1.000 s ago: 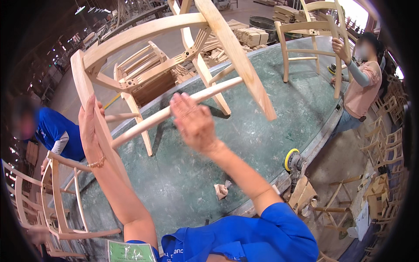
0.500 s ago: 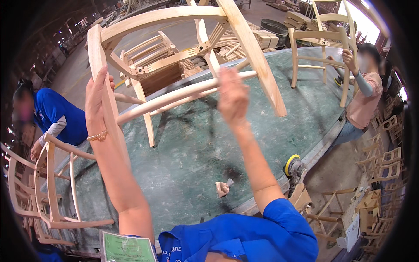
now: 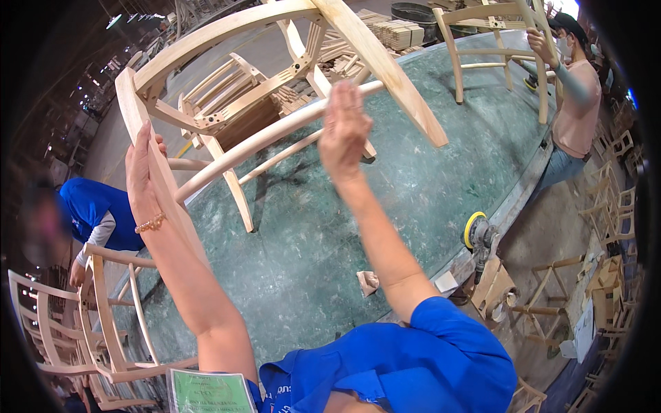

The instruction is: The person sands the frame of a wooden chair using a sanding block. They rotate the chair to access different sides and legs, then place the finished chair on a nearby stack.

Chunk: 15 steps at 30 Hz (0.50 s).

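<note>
A pale, unfinished wooden chair frame stands tilted on the green-topped table. My left hand is wrapped around one of its legs, at the left side of the frame. Against the far right part of a round rung rests my right hand, fingers close together and curled over the wood. Whether a thin sheet lies under those fingers is hidden. Below my right forearm, a small crumpled beige piece lies on the tabletop.
A sander with a yellow-rimmed pad sits at the table's right edge. At the right, a person grips another chair. A person in blue bends beside chairs at left. Stacked wood lies beyond.
The chair frame and both hands sit higher and further left in view, the rung more steeply slanted. My right hand, blurred before, now shows more sharply, still at the rung.
</note>
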Each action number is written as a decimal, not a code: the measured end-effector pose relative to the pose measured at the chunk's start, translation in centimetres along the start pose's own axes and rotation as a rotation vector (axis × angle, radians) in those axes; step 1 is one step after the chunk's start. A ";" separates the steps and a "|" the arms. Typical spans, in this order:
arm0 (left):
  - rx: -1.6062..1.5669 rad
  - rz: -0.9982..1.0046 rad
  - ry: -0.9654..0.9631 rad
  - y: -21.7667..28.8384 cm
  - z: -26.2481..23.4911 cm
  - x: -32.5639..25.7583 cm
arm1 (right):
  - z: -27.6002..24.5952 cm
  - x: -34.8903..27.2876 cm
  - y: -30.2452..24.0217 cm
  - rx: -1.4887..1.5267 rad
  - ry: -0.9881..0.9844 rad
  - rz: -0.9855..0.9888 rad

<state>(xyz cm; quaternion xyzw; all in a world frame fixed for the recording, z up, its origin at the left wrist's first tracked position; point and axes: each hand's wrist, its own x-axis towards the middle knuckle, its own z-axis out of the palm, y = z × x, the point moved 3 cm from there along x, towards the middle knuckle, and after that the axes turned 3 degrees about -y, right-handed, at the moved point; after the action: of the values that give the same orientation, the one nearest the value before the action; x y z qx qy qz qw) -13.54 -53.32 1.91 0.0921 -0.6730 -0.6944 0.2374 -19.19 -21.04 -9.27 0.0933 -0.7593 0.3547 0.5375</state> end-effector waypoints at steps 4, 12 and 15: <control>-0.034 -0.025 0.019 0.0 -1.8 -0.4 | 0.1 -4.8 -7.3 0.191 -0.226 -0.283; -0.077 -0.021 -0.020 -0.2 0.5 0.1 | 0.4 -1.6 -3.0 0.325 -0.043 0.000; -0.010 -0.038 0.030 0.0 -2.6 -0.2 | 0.0 -4.7 -9.9 0.340 -0.201 -0.283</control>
<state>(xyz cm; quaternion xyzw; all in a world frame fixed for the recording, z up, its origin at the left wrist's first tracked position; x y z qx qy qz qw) -12.18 -55.51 1.70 0.1140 -0.6639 -0.7008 0.2348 -12.13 -29.39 -9.12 0.3229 -0.7176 0.3874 0.4804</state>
